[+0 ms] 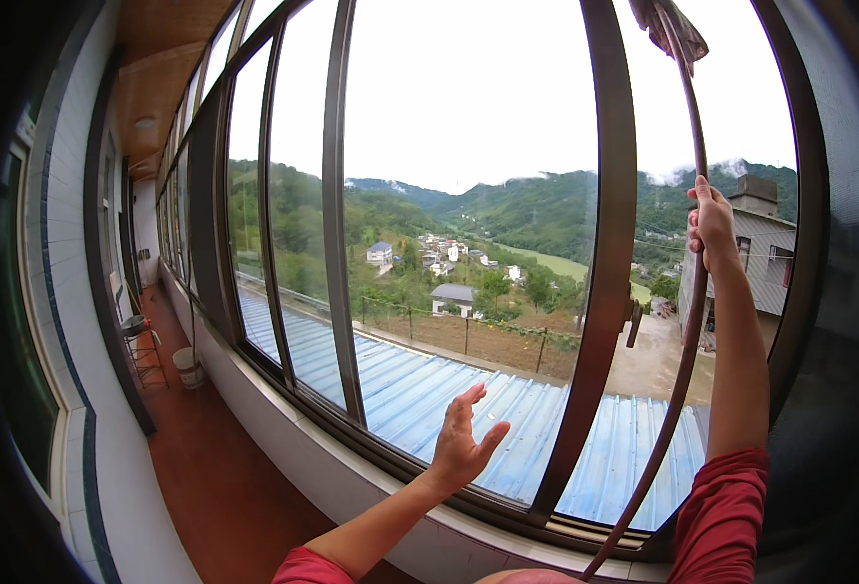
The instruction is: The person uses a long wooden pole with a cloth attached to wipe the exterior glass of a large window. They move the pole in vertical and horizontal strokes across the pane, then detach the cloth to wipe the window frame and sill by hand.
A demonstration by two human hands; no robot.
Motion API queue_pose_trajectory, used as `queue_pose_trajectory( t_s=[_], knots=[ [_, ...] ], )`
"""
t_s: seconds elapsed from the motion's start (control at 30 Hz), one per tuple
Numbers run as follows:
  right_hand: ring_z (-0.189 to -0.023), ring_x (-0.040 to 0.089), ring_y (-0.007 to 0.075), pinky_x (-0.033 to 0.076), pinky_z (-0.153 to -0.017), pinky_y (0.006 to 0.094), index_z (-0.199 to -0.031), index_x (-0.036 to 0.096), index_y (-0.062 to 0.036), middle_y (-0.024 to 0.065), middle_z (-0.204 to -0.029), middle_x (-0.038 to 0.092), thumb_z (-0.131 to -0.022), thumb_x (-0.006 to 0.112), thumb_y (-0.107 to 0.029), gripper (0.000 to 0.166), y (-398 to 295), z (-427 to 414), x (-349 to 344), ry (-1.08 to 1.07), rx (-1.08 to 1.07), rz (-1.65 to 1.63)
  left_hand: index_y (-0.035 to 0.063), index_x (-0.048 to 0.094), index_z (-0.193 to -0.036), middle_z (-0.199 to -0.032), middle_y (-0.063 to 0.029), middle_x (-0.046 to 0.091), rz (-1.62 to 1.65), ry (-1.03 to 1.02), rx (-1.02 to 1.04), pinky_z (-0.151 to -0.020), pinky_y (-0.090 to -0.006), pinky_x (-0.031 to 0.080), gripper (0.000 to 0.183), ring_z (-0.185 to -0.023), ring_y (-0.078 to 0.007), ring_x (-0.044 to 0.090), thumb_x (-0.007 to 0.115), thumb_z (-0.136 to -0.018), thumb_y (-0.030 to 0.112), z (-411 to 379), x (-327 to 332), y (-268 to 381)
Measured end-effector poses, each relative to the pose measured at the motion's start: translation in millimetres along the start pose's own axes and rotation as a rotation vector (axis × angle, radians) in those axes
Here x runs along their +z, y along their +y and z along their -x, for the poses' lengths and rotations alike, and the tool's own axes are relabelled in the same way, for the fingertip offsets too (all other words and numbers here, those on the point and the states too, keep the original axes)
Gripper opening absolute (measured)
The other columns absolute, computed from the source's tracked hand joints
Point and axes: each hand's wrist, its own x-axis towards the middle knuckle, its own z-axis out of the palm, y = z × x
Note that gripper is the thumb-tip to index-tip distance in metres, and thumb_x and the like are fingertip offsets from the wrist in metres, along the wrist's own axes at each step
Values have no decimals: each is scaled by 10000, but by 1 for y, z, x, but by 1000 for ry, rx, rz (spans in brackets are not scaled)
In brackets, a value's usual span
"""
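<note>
My right hand is raised and wrapped around a long brown pole. At the pole's upper end hangs a crumpled dark cloth, partly cut off by the top of the picture. The pole runs down past the window sill to the bottom edge of the view. My left hand holds nothing; its fingers are apart in front of the sliding window pane. Whether it touches the glass I cannot tell. A brown metal window frame post with a latch stands between my two hands.
A tiled sill runs under the windows. To the left stretches a corridor with a red floor, a bucket and a metal stand holding a pan. Beyond the window lies a blue corrugated roof.
</note>
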Motion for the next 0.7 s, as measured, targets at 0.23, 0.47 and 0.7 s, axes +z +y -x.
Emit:
queue_pose_trajectory(
  t_s=[0.23,0.47,0.7],
  knots=[
    [-394,282,35,257,-327,219,-964,476,-86,-40,-583,355,-983,375,-457,385,-15,-81,54,-60,-41,7,52,309,-1378,-1313,-183,432,-191,59,95,-957,-408,404,723,-1207,-303,439,663,-845,389,-12,-16,-19],
    [-366,296,56,241,-324,224,-918,510,-74,-41,-535,359,-946,442,-497,430,42,-127,91,-277,-76,-120,57,184,-1443,-1439,-201,244,-328,94,127,-1088,-446,221,944,-1315,-360,249,710,-778,471,-37,7,-25],
    [-543,504,69,413,-453,247,-856,598,-44,-12,-671,551,-981,441,-344,361,189,-83,133,-587,-99,-643,99,22,-1486,-1501,-264,18,-441,29,216,-1090,-506,144,1196,-1377,-418,100,733,-676,615,-51,62,-11]
  ],
)
